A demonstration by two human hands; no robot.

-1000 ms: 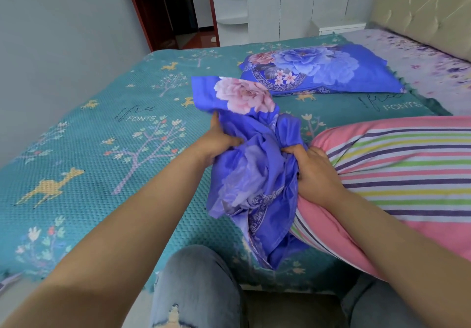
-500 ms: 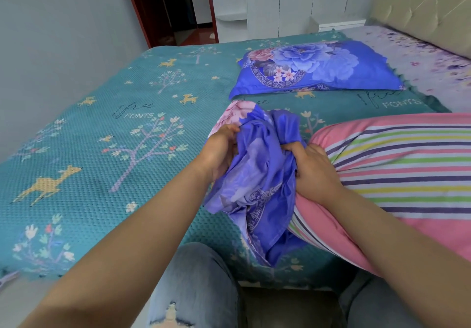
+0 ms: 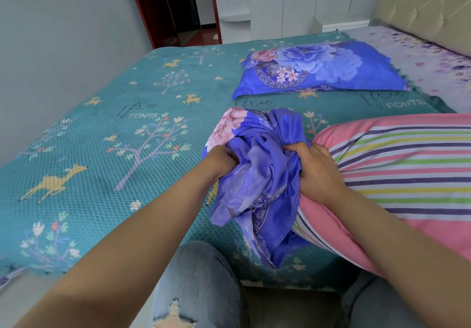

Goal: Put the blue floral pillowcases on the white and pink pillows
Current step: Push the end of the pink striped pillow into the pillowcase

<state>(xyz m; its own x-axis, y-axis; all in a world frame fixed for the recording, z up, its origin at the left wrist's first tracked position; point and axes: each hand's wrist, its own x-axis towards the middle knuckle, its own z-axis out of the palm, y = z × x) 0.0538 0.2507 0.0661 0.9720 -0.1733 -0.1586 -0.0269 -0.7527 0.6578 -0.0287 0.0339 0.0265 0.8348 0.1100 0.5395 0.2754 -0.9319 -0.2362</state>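
A blue floral pillowcase is bunched up between my two hands at the near edge of the bed. My left hand grips its left side, fingers closed in the cloth. My right hand grips its right side, pressed against the end of a pink pillow with coloured stripes that lies to the right. The loose end of the case hangs down over the bed edge. Farther back lies a pillow inside a blue floral pillowcase.
The bed is covered by a teal spread with trees and deer. A padded headboard is at the far right, a grey wall on the left, a white cupboard and a dark door behind. My knees in jeans touch the bed edge.
My left hand has gathered the spread-out pillowcase toward my right hand, so the cloth is now bunched. My right hand stayed at the striped pillow's end.
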